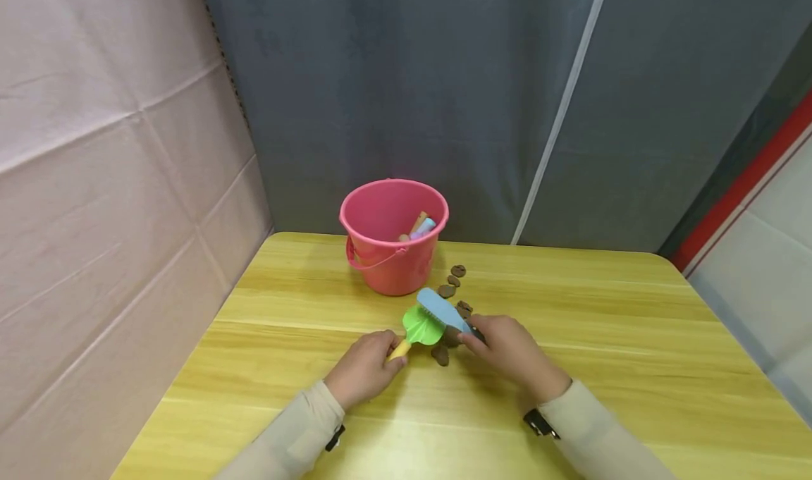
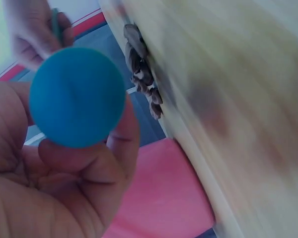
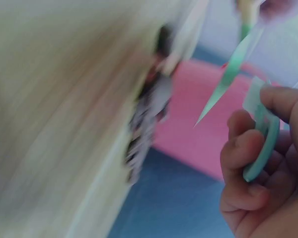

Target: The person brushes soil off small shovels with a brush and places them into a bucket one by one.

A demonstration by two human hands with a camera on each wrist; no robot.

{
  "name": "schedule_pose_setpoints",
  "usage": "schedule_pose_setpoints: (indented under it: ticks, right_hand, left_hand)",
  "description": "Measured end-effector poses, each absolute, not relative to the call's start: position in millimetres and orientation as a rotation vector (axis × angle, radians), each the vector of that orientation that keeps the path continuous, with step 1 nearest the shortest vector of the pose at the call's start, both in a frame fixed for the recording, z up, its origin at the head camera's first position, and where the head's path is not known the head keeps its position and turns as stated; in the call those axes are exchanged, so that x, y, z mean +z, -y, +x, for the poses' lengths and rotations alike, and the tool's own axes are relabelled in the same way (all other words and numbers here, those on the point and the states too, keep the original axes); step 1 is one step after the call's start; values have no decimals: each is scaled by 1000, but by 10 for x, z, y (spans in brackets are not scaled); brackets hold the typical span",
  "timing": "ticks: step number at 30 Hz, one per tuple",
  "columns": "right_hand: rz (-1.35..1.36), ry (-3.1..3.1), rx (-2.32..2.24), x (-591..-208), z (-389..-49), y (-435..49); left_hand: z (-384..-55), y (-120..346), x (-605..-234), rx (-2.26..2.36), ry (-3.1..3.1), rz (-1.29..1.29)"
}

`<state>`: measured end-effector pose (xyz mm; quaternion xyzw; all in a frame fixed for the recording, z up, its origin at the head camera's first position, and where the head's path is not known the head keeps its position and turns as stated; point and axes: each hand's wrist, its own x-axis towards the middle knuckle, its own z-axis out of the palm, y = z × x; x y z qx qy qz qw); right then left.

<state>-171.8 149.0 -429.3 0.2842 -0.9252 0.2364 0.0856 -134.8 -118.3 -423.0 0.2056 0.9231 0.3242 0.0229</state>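
Note:
A small green toy shovel point(image 1: 423, 328) with a yellow handle is gripped by my left hand point(image 1: 363, 368), its scalloped blade tilted above the table. In the left wrist view, a round blue handle end point(image 2: 77, 96) sticks out from my curled fingers. My right hand point(image 1: 510, 349) holds a light blue brush point(image 1: 440, 309), its pale bristles at the shovel's blade. In the right wrist view, my thumb and fingers wrap the brush's handle point(image 3: 264, 151). Several brown lumpy pieces point(image 1: 447, 291) lie in a row on the table beneath and behind the tools.
Behind the shovel stands a pink bucket point(image 1: 400, 265), its handle hanging down in front. Tan, light blue and purple items point(image 1: 423, 228) show inside it. A grey curtain point(image 1: 393, 78) borders the far edge of the wood-patterned table point(image 1: 603, 311), with a pale cloth wall point(image 1: 114, 184) at left.

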Motion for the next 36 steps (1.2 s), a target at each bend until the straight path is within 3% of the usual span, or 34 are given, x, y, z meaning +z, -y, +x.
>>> schedule_pose_setpoints:
  ticks: [8, 20, 27, 36]
  right_hand:
    - [966, 2778, 675, -4176, -1528, -1330]
    - [734, 2804, 720, -4450, -1857, -1637]
    - [630, 2845, 756, -4457, -1887, -1730]
    - [913, 2801, 665, -4165, -1520, -1402]
  left_hand:
    - [-1317, 1142, -4223, 1033, -2846, 656]
    - [-1290, 1162, -4243, 1040, -2867, 680]
    - [-1300, 1151, -4250, 1056, -2830, 650]
    - [-1313, 1144, -4247, 1057, -2822, 649]
